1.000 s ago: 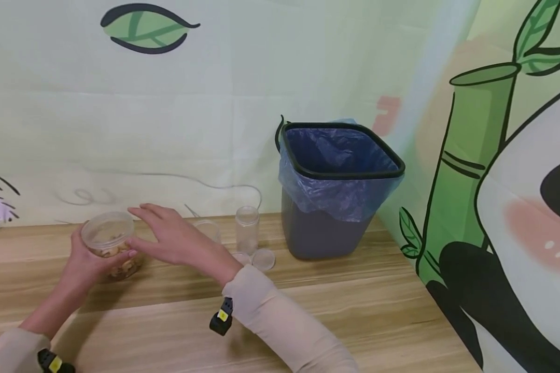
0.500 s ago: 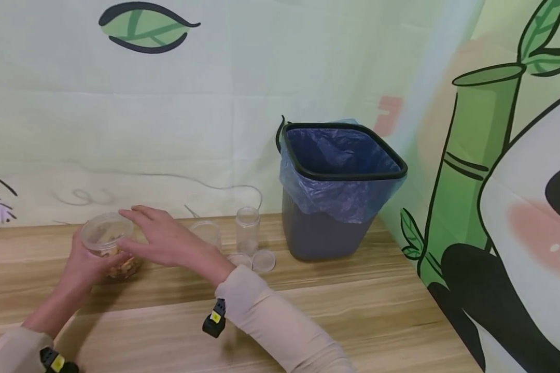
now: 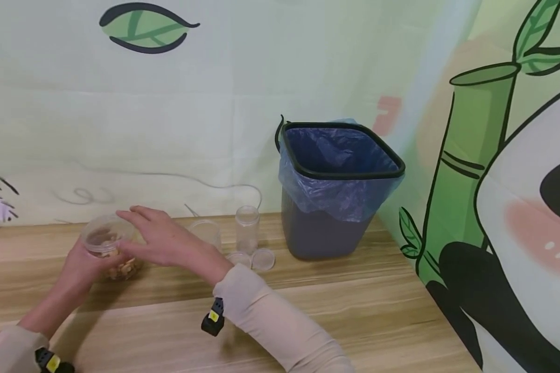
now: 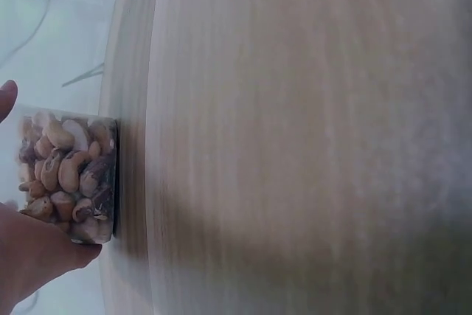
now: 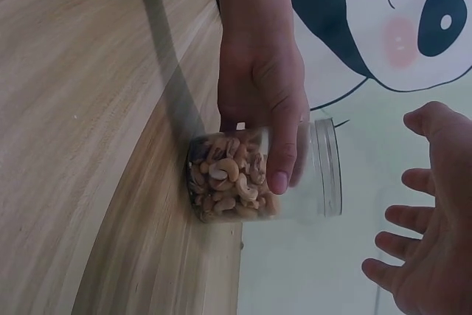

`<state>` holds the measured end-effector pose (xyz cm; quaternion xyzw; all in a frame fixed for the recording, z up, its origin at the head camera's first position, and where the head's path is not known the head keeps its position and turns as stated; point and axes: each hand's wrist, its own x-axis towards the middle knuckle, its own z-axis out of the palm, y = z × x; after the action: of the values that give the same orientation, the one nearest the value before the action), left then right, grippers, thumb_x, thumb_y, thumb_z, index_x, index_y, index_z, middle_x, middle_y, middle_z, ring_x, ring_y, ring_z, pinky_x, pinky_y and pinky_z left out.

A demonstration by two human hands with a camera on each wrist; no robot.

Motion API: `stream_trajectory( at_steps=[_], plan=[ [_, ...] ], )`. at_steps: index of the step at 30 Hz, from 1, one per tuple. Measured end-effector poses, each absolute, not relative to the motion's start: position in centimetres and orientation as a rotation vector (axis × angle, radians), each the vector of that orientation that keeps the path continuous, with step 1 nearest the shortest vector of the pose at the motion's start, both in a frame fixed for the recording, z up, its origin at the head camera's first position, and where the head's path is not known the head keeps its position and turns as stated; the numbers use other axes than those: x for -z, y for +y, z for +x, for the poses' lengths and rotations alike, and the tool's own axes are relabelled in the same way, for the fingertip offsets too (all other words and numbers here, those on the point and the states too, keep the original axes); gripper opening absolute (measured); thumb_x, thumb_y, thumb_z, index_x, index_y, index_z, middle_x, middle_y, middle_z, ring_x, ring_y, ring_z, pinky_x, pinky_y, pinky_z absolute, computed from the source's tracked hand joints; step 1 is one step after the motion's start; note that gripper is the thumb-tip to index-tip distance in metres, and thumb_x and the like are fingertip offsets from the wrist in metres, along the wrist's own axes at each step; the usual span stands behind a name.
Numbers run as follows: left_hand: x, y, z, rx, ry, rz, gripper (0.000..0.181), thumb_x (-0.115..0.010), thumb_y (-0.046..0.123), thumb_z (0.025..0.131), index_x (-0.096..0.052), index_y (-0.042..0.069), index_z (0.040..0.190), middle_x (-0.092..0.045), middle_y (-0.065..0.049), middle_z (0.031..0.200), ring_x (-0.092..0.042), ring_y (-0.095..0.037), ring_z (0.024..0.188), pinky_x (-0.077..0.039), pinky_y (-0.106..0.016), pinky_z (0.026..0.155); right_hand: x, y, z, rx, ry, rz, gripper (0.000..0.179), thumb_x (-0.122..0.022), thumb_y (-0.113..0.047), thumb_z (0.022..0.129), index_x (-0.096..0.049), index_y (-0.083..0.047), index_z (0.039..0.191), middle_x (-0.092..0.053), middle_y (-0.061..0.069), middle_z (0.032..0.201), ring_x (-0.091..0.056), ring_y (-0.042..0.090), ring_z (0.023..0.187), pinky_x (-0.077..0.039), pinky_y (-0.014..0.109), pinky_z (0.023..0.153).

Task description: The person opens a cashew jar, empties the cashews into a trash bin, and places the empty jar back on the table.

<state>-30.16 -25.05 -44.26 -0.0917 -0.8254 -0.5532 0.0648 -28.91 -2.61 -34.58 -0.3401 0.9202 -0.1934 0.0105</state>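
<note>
A clear plastic jar (image 3: 121, 268), part filled with cashew nuts (image 5: 230, 175), stands on the wooden table at the left. My left hand (image 3: 85, 265) holds it round the side, its thumb across the front in the right wrist view. In the left wrist view the nuts show through the wall above that hand's fingers (image 4: 44, 252). A clear ridged lid or rim (image 5: 330, 167) tops the jar. My right hand (image 3: 170, 239) is over the top's right side, overlapping it in the head view. Seen from the right wrist, its fingers are spread and apart from the jar.
Behind my right forearm stand a clear empty jar (image 3: 210, 233) and a narrower clear jar (image 3: 247, 230). Two round clear lids lie in front, one of them the right lid (image 3: 263, 259). A bin (image 3: 326, 233) with a blue liner stands further right, near the printed backdrop (image 3: 214, 103).
Over the second, my right hand has shifted slightly left over the jar's top. My left hand keeps its hold, and the jar stays almost in place.
</note>
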Motion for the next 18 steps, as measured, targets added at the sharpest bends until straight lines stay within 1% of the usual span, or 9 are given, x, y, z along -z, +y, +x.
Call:
stream_trajectory(
  at_steps=[3, 6, 9, 11, 13, 16, 18],
  plan=[
    [44.4, -25.2, -30.0, 1.69, -2.482, -0.291, 0.074, -0.079, 0.008, 0.088, -0.037, 0.018, 0.148, -0.05, 0.014, 0.122, -0.05, 0.005, 0.104, -0.047, -0.01, 0.079, 34.7, -2.9, -28.9, 0.592, 2.869, -1.071, 0.067, -0.043, -0.056, 0.104, -0.021, -0.032, 0.163, -0.018, -0.007, 0.168, -0.018, 0.007, 0.152, -0.017, 0.02, 0.12],
    [44.6, -25.3, -29.8, 1.741, -2.459, -0.308, 0.071, -0.079, 0.004, 0.088, -0.04, 0.021, 0.145, -0.051, 0.013, 0.12, -0.052, 0.005, 0.102, -0.047, -0.01, 0.079, 34.8, -3.0, -28.8, 0.588, 2.86, -1.06, 0.068, -0.043, -0.057, 0.104, -0.02, -0.033, 0.163, -0.016, -0.008, 0.168, -0.017, 0.007, 0.152, -0.018, 0.021, 0.12],
    [44.6, -25.3, -29.7, 1.764, -2.453, -0.335, 0.069, -0.079, 0.002, 0.087, -0.042, 0.02, 0.144, -0.052, 0.016, 0.12, -0.053, 0.006, 0.102, -0.047, -0.01, 0.081, 35.0, -3.1, -28.7, 0.594, 2.864, -1.039, 0.068, -0.044, -0.058, 0.103, -0.021, -0.034, 0.162, -0.019, -0.007, 0.168, -0.02, 0.007, 0.151, -0.02, 0.022, 0.12],
    [44.6, -25.2, -29.6, 1.738, -2.478, -0.336, 0.07, -0.079, 0.004, 0.088, -0.042, 0.018, 0.145, -0.052, 0.008, 0.126, -0.051, 0.007, 0.104, -0.046, -0.009, 0.081, 35.1, -3.1, -28.7, 0.593, 2.872, -1.033, 0.068, -0.045, -0.058, 0.103, -0.021, -0.034, 0.162, -0.022, -0.007, 0.167, -0.023, 0.008, 0.15, -0.022, 0.022, 0.119],
    [44.5, -24.9, -29.3, 1.684, -2.522, -0.34, 0.071, -0.079, 0.008, 0.088, -0.039, 0.013, 0.147, -0.05, 0.008, 0.129, -0.049, 0.006, 0.106, -0.045, -0.009, 0.082, 35.2, -3.1, -28.7, 0.598, 2.877, -1.032, 0.069, -0.046, -0.058, 0.103, -0.022, -0.033, 0.162, -0.026, -0.007, 0.165, -0.026, 0.008, 0.149, -0.024, 0.022, 0.118],
    [44.3, -24.5, -28.9, 1.689, -2.544, -0.348, 0.07, -0.079, 0.009, 0.088, -0.039, 0.011, 0.146, -0.052, 0.006, 0.128, -0.05, 0.004, 0.105, -0.045, -0.011, 0.081, 35.3, -3.1, -28.7, 0.615, 2.867, -1.034, 0.07, -0.049, -0.057, 0.102, -0.023, -0.032, 0.162, -0.03, -0.006, 0.163, -0.03, 0.009, 0.147, -0.028, 0.023, 0.117],
    [44.2, -24.3, -28.5, 1.72, -2.536, -0.363, 0.068, -0.079, 0.007, 0.088, -0.042, 0.014, 0.143, -0.053, 0.015, 0.121, -0.052, 0.004, 0.104, -0.046, -0.012, 0.081, 35.4, -3.2, -28.7, 0.595, 2.865, -1.031, 0.07, -0.049, -0.057, 0.102, -0.022, -0.032, 0.162, -0.03, -0.006, 0.163, -0.031, 0.009, 0.147, -0.027, 0.024, 0.117]
  ],
)
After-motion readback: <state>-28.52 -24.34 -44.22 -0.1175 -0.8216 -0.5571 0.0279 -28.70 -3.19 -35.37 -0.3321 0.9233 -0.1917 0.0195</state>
